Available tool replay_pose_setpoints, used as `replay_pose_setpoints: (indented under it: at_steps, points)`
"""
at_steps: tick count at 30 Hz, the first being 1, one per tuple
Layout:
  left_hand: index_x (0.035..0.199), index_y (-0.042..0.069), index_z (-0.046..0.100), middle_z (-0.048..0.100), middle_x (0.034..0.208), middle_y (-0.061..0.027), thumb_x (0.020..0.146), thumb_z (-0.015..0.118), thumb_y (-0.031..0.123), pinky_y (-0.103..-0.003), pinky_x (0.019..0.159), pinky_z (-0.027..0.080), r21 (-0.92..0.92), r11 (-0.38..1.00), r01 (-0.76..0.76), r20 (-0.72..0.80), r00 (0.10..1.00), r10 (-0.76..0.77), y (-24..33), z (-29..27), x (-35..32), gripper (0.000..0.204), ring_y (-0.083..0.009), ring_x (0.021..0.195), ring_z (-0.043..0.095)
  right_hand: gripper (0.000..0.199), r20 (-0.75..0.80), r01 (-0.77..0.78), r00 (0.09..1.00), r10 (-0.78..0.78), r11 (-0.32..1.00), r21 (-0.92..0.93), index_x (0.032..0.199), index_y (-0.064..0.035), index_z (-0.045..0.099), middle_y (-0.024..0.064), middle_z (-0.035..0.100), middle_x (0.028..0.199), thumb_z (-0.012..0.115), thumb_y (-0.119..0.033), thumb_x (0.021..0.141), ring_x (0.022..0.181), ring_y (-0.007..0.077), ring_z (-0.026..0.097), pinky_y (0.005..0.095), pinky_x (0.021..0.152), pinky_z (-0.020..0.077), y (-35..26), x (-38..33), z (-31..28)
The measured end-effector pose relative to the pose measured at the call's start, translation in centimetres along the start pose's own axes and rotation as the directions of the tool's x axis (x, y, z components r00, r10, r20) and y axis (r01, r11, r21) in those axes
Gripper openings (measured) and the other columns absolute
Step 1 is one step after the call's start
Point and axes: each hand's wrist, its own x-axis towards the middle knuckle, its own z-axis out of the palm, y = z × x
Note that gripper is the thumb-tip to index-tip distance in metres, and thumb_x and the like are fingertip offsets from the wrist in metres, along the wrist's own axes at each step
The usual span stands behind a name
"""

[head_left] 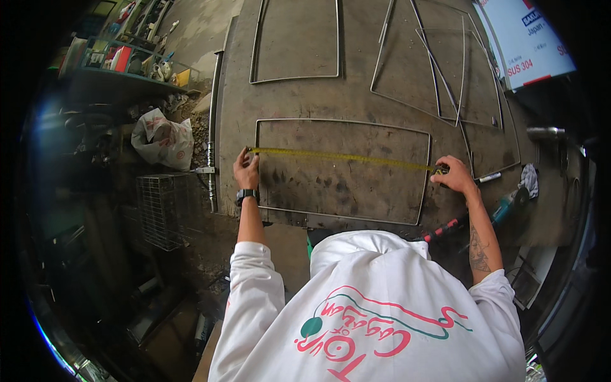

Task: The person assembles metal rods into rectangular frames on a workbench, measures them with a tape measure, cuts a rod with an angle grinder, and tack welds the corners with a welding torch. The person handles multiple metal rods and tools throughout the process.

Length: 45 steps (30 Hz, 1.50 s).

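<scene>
Yellow steel measuring tape (344, 156) with dark tick marks. Silver-grey rectangular metal rod frame (425, 184). Dull brown-grey steel worktable (356, 95), dark blotches. White long-sleeved shirt (375, 299), red and green print. Black wristwatch (245, 195). Teal-bodied angle grinder (509, 204). White crumpled plastic bag (162, 141), red markings.

Soft, even daylight falls on the tabletop (356, 95) with only faint shadows and no harsh glare, while the left surroundings sink into dimness, a blue flare tints the black fisheye rim, straight edges bow outward, and detail softens toward the edges.
</scene>
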Motion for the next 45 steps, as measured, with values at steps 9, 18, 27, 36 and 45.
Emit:
replay_pose_setpoints:
  at_steps: [9,18,27,36,45]
  points:
    - [0.126,0.015,0.078,0.057,0.110,-0.0073,0.091,0.077,0.008,-0.034,0.086,0.055,0.053,0.992,-0.117,0.005,0.993,0.117,2.7,4.5,8.3,0.036,-0.0200,0.095,0.064,0.055,-0.092,-0.074,0.993,0.075,0.997,0.014,0.114,-0.0034,0.075,0.0152,0.068,0.111,0.090,-0.032,0.070,0.109,0.0353,0.066,0.0427,0.095,0.0523,0.1,6.8,-3.2]
    - [0.120,0.017,0.080,0.056,0.103,-0.0051,0.095,0.076,0.014,-0.031,0.075,0.051,0.155,0.938,-0.312,-0.123,0.936,0.331,1.6,6.3,7.0,0.026,-0.0150,0.084,0.058,0.057,-0.086,-0.205,0.975,0.203,0.979,-0.012,0.119,-0.0044,0.076,0.0138,0.067,0.112,0.090,-0.035,0.073,0.112,0.0328,0.065,0.0409,0.096,0.0516,-2.6,5.9,-3.6]
    - [0.122,0.016,0.079,0.060,0.109,-0.0095,0.097,0.069,0.010,-0.038,0.085,0.049,0.155,0.953,-0.262,-0.127,0.951,0.282,1.0,6.8,7.6,0.027,-0.0232,0.098,0.059,0.056,-0.069,-0.273,0.961,0.269,0.960,-0.058,0.117,-0.0062,0.077,0.0163,0.072,0.122,0.088,-0.037,0.071,0.115,0.0347,0.068,0.0433,0.098,0.0541,-2.7,7.3,-5.2]
    - [0.120,0.013,0.078,0.059,0.115,-0.0116,0.097,0.073,0.021,-0.038,0.088,0.051,0.181,0.964,-0.194,-0.066,0.976,0.208,0.7,5.5,8.6,0.024,-0.0242,0.100,0.061,0.057,-0.027,-0.428,0.904,0.427,0.898,-0.101,0.121,-0.0051,0.077,0.0221,0.072,0.126,0.085,-0.034,0.073,0.119,0.0384,0.068,0.0445,0.103,0.0529,-4.4,8.3,-5.4]
    - [0.121,0.013,0.078,0.056,0.118,-0.0123,0.097,0.074,0.020,-0.038,0.088,0.051,0.192,0.974,-0.124,-0.048,0.990,0.135,1.0,5.7,8.6,0.026,-0.0234,0.097,0.061,0.052,-0.153,-0.398,0.912,0.381,0.913,-0.094,0.117,-0.0024,0.078,0.0238,0.072,0.124,0.083,-0.028,0.072,0.117,0.0382,0.069,0.0424,0.102,0.0550,-4.2,7.6,-4.0]
